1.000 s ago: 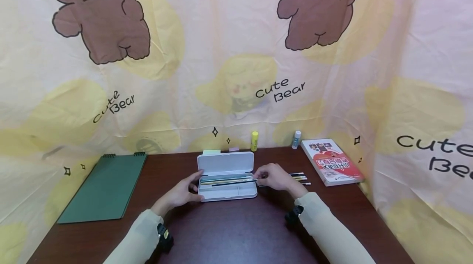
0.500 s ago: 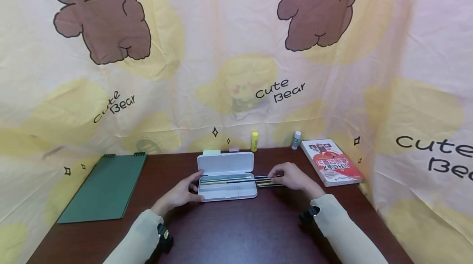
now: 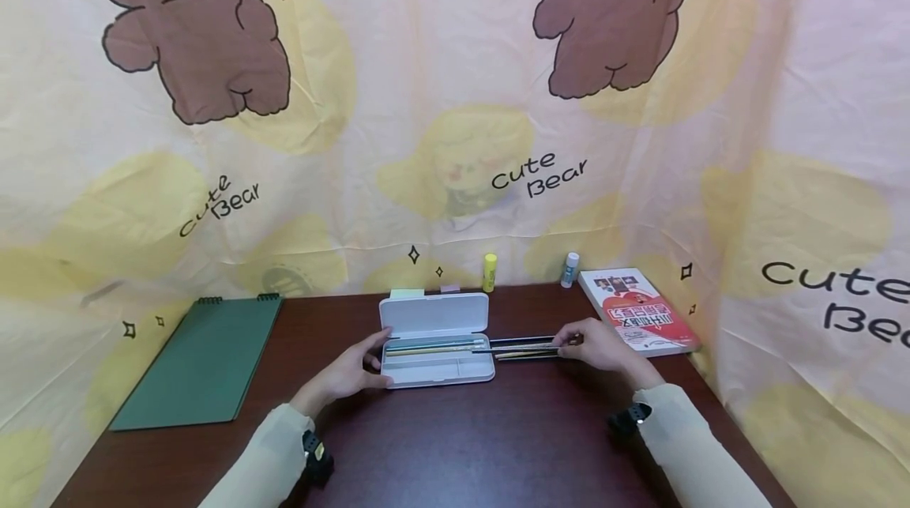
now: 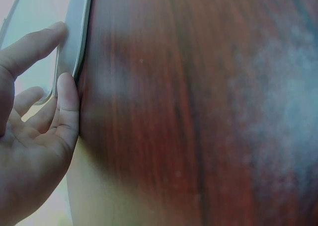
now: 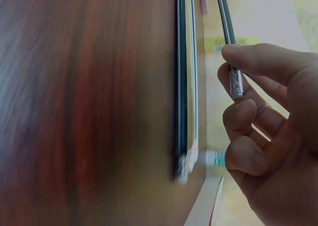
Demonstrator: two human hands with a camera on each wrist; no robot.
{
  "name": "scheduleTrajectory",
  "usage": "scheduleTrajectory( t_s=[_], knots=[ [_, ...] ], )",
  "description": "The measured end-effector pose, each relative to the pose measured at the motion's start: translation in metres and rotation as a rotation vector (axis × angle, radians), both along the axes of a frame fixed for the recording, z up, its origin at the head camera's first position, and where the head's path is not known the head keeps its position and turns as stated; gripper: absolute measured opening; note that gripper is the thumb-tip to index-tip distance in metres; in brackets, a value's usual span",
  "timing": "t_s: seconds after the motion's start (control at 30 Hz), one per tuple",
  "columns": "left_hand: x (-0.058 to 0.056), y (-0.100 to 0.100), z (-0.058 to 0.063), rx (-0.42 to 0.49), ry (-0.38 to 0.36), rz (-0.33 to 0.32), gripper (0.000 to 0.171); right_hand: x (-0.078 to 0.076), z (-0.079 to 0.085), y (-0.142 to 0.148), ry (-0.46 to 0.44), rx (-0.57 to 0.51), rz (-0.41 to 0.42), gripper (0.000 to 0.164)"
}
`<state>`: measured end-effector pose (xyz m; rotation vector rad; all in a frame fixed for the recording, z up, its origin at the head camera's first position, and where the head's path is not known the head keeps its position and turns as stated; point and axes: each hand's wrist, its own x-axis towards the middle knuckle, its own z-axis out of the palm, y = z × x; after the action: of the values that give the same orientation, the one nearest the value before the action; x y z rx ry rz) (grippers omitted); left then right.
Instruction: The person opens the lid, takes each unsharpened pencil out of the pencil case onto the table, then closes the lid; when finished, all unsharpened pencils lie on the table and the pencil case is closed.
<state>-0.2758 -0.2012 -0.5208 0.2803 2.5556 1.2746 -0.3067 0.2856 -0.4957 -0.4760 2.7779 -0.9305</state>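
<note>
A white pencil case (image 3: 419,374) lies with its lid raised, several pencils (image 3: 426,349) in its rear compartment. My left hand (image 3: 344,370) holds the case's left end, its thumb at the near corner. The left wrist view shows fingertips against the case's edge (image 4: 74,27). To the right of the case my right hand (image 3: 593,344) pinches a dark pencil (image 5: 227,22) between thumb and index finger, close to its silvery end. The pencil's far end overlaps the case's right side in the head view. Under it, several more pencils (image 3: 526,354) lie side by side on the table.
A green spiral notebook (image 3: 199,362) lies at the left. At the back stand a yellow tube (image 3: 490,272) and a glue stick (image 3: 570,269). A red and white book (image 3: 643,314) lies behind my right hand. Green sticky notes (image 3: 407,293) show behind the lid.
My right hand has moved to the right, drawing the dark pencil most of the way off the case and over the pencils on the table. The left hand and case have stayed put.
</note>
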Motion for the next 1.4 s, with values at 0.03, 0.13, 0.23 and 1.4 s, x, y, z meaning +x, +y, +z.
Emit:
scheduleTrajectory(
  t_s=[0.03,0.13,0.23,1.4],
  knots=[
    [0.0,0.0,0.0,-0.001,0.001,0.001,0.096,0.001,-0.001,0.004,-0.003,-0.006,0.0,0.01],
    [0.0,0.0,-0.001,-0.004,0.007,-0.002,0.096,0.003,-0.005,0.016,-0.014,-0.024,-0.005,0.01],
    [0.0,-0.001,-0.001,-0.007,0.009,-0.003,0.096,0.007,-0.008,0.025,-0.018,-0.014,-0.018,0.009],
    [0.001,0.0,0.001,0.043,0.003,-0.016,0.095,0.005,-0.017,0.035,-0.054,0.044,-0.112,0.014]
  ],
)
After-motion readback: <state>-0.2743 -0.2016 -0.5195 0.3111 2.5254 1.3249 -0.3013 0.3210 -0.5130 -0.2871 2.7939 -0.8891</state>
